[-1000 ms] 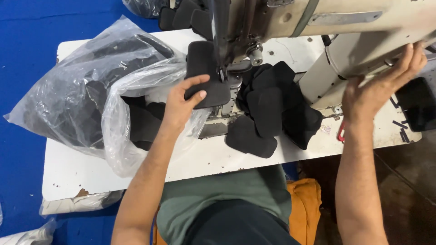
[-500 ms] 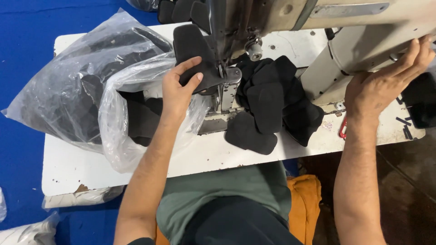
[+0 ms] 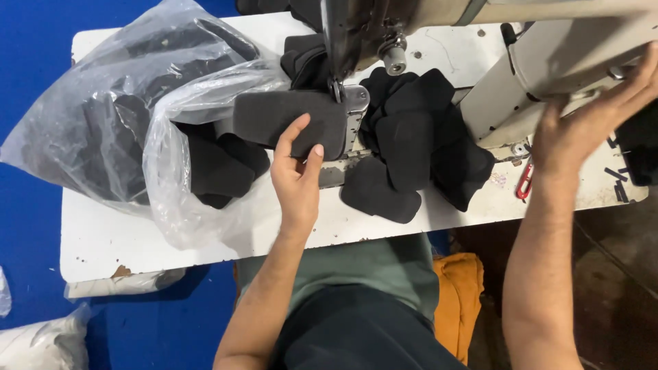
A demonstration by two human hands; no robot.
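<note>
1. Left hand (image 3: 296, 171), centre frame, presses spread fingers on a dark grey padded piece (image 3: 288, 122) under the sewing machine head (image 3: 363, 27).
2. Right hand (image 3: 589, 120), far right, lies open-fingered against the machine body (image 3: 548, 75).

Two bare forearms reached up from the bottom of the view. The left hand (image 3: 296, 171) lay palm down in the middle, wrist straight, with the fingers (image 3: 293, 133) stretched forward and close together and the thumb (image 3: 314, 159) angled out to the right, its nail showing. The right hand (image 3: 591, 118) was raised higher at the right edge, its back toward the camera, fingers spread and pointing up and to the right, slightly blurred. The right forearm rose steeply, nearer the camera than the left. Neither hand was closed into a fist.
</note>
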